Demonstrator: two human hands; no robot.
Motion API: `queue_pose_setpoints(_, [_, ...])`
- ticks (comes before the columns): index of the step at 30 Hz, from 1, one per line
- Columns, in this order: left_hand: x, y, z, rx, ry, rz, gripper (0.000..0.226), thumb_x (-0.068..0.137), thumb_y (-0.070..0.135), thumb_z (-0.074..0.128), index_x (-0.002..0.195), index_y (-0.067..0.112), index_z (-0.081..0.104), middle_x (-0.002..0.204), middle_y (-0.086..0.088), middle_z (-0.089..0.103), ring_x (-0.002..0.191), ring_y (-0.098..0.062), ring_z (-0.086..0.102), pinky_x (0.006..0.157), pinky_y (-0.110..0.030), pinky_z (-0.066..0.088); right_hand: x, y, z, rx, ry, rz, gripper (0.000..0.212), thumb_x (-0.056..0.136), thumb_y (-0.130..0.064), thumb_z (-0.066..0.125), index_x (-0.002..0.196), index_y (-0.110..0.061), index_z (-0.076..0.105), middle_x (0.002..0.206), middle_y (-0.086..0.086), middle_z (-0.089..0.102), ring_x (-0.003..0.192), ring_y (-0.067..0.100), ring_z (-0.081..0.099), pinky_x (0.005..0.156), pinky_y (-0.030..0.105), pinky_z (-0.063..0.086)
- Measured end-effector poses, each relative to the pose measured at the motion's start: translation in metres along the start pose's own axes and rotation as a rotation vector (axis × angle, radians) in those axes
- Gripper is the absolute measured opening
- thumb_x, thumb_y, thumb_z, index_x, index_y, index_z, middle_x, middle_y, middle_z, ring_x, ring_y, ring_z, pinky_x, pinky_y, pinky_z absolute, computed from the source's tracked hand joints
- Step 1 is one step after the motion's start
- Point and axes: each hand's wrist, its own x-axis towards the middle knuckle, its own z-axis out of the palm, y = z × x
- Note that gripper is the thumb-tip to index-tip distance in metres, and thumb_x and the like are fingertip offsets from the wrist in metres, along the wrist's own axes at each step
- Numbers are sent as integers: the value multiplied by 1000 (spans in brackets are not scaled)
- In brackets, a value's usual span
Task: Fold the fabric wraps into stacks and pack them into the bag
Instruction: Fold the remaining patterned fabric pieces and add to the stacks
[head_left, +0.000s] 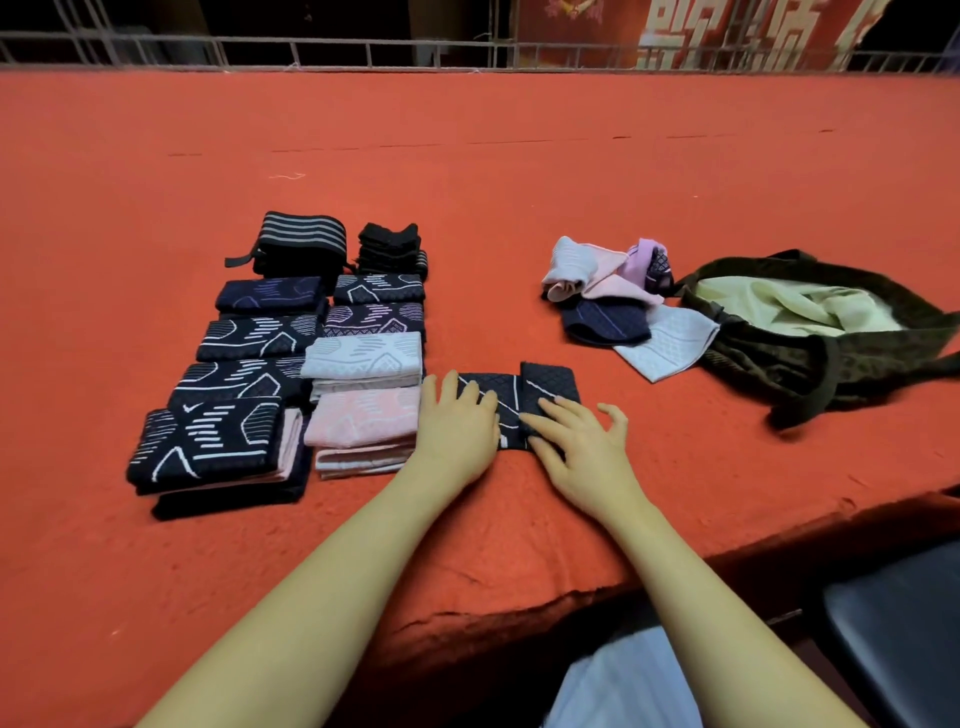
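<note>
Bare cloth (467, 208) btwn stacks (291, 364), bag (810, 332)

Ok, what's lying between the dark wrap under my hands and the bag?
In the head view, mostly bare red table separates the dark wrap from the bag; the unfolded pile sits farther back.

Folded wraps (291, 364): two rows of stacks, left. Black wrap (519, 405): flat, partly folded, centre. Loose wraps (613, 301): heaped beside open olive bag (831, 358).
</note>
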Motion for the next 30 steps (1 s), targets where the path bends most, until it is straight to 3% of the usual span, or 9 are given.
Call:
queue_pose_setpoints(3, [10,-1,-5,82,-62,28,35,96,21,32,126,13,47,132,-7,50,127,-30,36,108,-43,17,-1,2,-1,31,-39,-28,51,86,-49,28,116,-33,67,128,-3,61,124,17,51,99,35,11])
queue_pose_setpoints(6, [21,-1,-6,91,-64,19,37,95,18,36,130,12,42,134,-7,48,125,-29,38,108,-43,19,0,1,-4,88,-74,7,62,84,-60,19,121,-37,63,135,-14,54,131,4,40,101,32,7])
queue_pose_setpoints(9, [33,-7,-3,75,-112,-19,48,97,20,34,144,11,28,141,-7,43,130,-30,35,110,-44,17,7,3,-8,191,-35,77,33,96,-43,38,108,-33,67,118,-18,62,116,3,49,87,29,13])
queue_pose_setpoints(11, [40,-12,-3,71,-143,-35,51,98,23,33,147,11,22,143,-8,43,132,-31,32,111,-45,14,11,4,-3,147,-5,71,30,94,-35,41,109,-28,66,112,-15,62,108,12,52,81,28,11])
queue_pose_setpoints(14, [47,-14,-3,68,-124,-45,47,98,25,34,143,10,28,138,-10,46,129,-34,33,110,-46,15,15,5,3,6,-64,90,58,86,-48,28,134,-24,51,137,-4,48,125,25,40,94,33,12])
queue_pose_setpoints(17, [52,-14,-7,71,-73,-53,37,98,29,38,129,9,43,131,-10,48,123,-34,36,107,-43,20,17,6,2,-102,-226,124,82,79,-61,2,151,-26,19,160,-3,10,146,16,4,111,38,-8])
queue_pose_setpoints(21, [50,-18,-12,80,43,-2,33,96,34,44,118,10,51,124,-8,49,118,-33,38,104,-42,22,20,3,0,-116,-327,113,55,99,-52,21,151,-36,13,160,-6,3,146,11,-6,113,44,-15])
queue_pose_setpoints(27, [35,-19,-12,49,118,37,30,89,22,48,117,14,46,111,-7,63,122,-32,40,101,-42,8,23,5,0,-104,-353,128,54,99,-53,21,151,-38,13,160,-8,2,146,11,-8,112,44,-17])
queue_pose_setpoints(30, [23,-20,-8,45,209,88,49,77,9,54,125,11,48,94,-7,69,107,-34,51,96,-41,12,22,6,1,-104,-359,133,53,100,-51,18,151,-38,13,160,-8,2,146,13,-8,112,45,-16])
